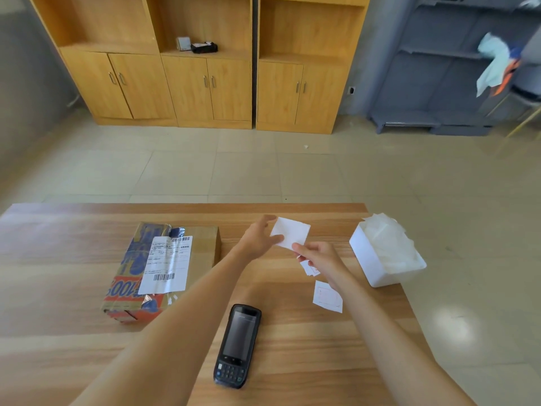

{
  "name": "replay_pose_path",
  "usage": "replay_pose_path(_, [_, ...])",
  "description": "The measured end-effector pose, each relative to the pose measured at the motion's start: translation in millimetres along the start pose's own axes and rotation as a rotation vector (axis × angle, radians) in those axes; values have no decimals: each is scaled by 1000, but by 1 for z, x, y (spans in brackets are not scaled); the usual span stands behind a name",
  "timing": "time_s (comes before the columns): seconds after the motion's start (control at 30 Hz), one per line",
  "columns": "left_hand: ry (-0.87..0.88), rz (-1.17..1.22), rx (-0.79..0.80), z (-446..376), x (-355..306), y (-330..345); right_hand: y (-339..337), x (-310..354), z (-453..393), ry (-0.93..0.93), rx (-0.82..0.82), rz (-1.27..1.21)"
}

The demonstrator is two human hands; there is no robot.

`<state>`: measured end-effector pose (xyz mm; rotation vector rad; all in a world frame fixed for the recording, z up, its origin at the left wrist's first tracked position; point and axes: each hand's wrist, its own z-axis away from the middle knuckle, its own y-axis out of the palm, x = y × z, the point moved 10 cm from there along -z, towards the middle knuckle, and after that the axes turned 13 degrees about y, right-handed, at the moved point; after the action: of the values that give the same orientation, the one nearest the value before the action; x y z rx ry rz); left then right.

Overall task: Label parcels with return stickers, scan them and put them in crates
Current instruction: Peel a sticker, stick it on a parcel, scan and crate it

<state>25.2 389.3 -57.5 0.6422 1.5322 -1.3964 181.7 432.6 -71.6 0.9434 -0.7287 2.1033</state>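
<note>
A white sticker sheet (291,231) is held above the wooden table (73,347). My left hand (259,235) pinches its left edge and my right hand (319,256) pinches its lower right corner. A cardboard parcel (164,268) with blue and red print and a white shipping label lies flat on the table, left of my hands. A black handheld scanner (237,345) lies screen up near the front, between my forearms. More white stickers (328,295) lie on the table under my right hand.
A white box (369,259) filled with crumpled white backing papers sits at the table's right edge. Beyond the table lie a tiled floor, wooden cabinets (205,83) and a grey metal shelf (439,83) at the back right.
</note>
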Motion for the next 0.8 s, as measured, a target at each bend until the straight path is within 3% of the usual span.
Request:
replay_pose_path(0.13, [96, -75, 98, -2, -12, 5, 0, 11, 4, -47, -6, 29])
replay_pose_path(0.33, [49, -51, 281, 0, -10, 17, -2, 12, 4, -55, 0, 117])
replay_pose_path(0.57, [114, -167, 241, 1, -13, 6, 6, 9, 2, -36, 71, 241])
replay_pose_path(0.8, [154, -170, 159, -2, -18, 3, -2, 18, 0, -64, 19, 57])
